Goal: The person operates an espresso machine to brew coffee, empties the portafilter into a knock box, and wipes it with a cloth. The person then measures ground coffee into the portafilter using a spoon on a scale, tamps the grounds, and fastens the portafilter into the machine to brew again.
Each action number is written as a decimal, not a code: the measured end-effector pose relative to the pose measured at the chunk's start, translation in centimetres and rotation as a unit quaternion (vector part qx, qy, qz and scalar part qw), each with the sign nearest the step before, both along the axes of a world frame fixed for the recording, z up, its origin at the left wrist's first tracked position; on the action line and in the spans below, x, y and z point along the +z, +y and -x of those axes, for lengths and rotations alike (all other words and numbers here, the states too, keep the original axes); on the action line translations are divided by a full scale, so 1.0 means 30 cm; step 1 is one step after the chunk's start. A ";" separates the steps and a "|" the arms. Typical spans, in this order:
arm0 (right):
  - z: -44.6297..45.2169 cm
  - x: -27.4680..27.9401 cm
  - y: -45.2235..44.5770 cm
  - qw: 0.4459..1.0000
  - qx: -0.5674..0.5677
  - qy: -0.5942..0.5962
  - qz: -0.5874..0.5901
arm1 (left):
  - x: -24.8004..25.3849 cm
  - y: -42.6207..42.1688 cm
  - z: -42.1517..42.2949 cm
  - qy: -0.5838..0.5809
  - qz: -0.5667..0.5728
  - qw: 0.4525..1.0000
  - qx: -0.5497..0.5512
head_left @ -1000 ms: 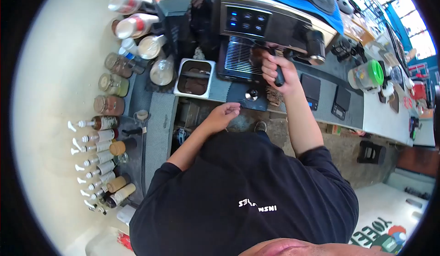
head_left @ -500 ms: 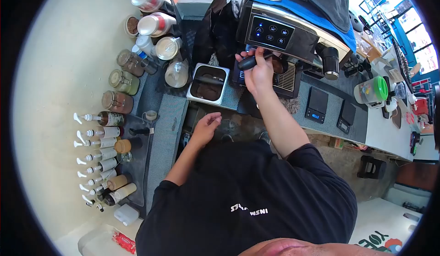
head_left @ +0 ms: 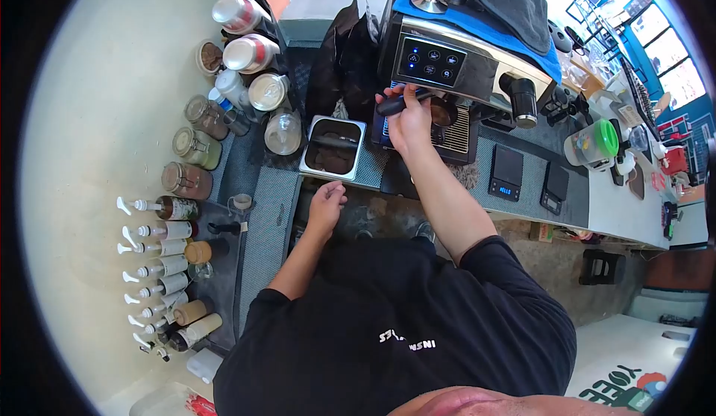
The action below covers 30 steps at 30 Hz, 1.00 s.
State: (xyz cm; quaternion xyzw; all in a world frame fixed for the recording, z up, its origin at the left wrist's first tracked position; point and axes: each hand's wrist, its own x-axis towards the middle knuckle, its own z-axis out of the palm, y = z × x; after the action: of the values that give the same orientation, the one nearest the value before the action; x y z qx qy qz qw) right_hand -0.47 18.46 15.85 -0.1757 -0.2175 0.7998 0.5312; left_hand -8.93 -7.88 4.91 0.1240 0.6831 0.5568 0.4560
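Note:
My right hand [head_left: 412, 124] is closed round the black handle of a portafilter [head_left: 444, 112], whose round basket with brown coffee points right, over the drip tray [head_left: 453, 146] of the espresso machine [head_left: 477, 65]. Lit blue icons show on the machine's touch panel [head_left: 431, 61]. Just in front of a steel knock container [head_left: 333, 147] holding dark coffee pucks, my left hand [head_left: 327, 206] hovers near the counter edge with its fingers curled. Whether it holds anything small is hidden.
Jars [head_left: 197, 147] and pump bottles [head_left: 173, 229] line the left side. Black bags [head_left: 343, 65] stand behind the container. Two scales [head_left: 507, 171] lie on the right mat, with a green-lidded tub [head_left: 593, 144] beyond. A brush [head_left: 465, 174] lies near the counter edge.
My right hand has swung the portafilter round, so its handle now points left. My left hand has moved left and down, away from the counter edge's middle. The view has shifted.

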 end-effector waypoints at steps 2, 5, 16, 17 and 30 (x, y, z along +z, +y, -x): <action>-0.006 0.008 -0.004 1.000 0.001 -0.003 0.008 | 0.000 0.010 0.002 0.000 -0.002 1.000 0.001; -0.021 -0.031 -0.003 0.999 0.010 -0.012 0.028 | -0.007 0.017 0.009 0.001 -0.006 1.000 0.008; -0.092 -0.047 -0.190 0.982 0.180 -0.061 0.000 | -0.060 0.033 0.059 -0.010 -0.015 0.998 0.062; -0.111 -0.046 -0.218 0.976 0.202 -0.083 -0.003 | -0.080 0.037 0.071 -0.014 -0.024 0.997 0.070; -0.071 -0.162 -0.351 0.566 0.179 -0.645 -0.481 | -0.126 0.081 0.113 0.010 -0.034 0.995 0.092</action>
State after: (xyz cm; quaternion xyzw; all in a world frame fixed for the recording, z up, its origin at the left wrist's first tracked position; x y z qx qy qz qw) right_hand 1.66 7.93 10.99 -0.3204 -0.8820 0.3301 0.1020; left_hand -12.33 -5.46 1.15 0.0819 0.6765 0.6182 0.3917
